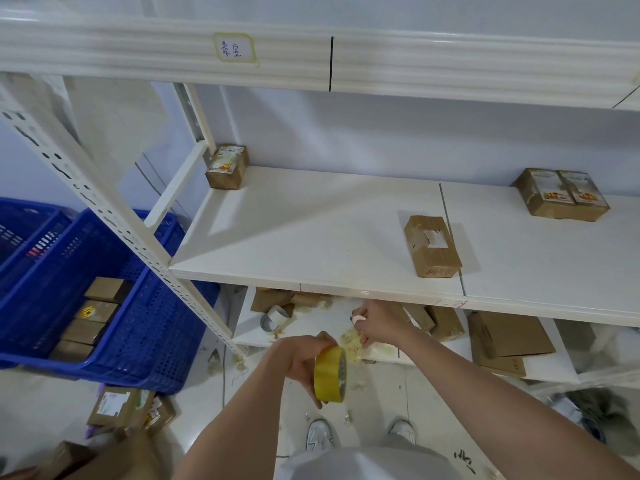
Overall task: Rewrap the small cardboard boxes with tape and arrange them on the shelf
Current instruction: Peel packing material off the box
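Our left hand (301, 358) grips the yellow tape roll (330, 374); our right hand (375, 322) pinches crumpled tape (351, 342). We judge we're freeing the tape's end, with a box (432, 245) to fetch next.

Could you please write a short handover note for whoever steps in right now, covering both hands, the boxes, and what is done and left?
Left hand grips the yellow tape roll, held in front of the lower shelf.
Right hand pinches crumpled used tape at the lower shelf's edge.
On the middle shelf: one box at the back left, one near the front, a pair at the right.
Left: more boxes under the middle shelf, in the blue crate and on the floor. No box is in hand now.
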The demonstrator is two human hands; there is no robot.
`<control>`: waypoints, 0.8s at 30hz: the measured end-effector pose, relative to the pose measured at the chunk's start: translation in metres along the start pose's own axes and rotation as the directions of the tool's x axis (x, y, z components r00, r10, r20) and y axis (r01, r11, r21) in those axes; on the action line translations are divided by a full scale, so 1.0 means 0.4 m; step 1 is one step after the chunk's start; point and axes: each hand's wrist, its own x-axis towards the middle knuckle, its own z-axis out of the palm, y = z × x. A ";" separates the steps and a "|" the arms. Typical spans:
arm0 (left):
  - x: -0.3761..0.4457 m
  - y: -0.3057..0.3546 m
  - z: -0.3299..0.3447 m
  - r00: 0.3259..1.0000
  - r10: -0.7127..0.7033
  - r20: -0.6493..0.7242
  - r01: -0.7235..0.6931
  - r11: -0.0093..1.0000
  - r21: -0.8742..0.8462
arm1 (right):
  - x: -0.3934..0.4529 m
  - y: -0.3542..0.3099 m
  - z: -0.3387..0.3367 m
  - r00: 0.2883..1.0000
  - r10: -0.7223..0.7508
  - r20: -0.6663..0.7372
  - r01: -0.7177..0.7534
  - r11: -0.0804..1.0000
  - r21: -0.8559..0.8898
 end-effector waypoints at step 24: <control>-0.116 0.197 0.116 0.949 0.312 -0.040 -0.302 0.940 0.159 | -0.031 -0.010 -0.150 0.966 -0.008 -0.257 0.128 0.881 0.455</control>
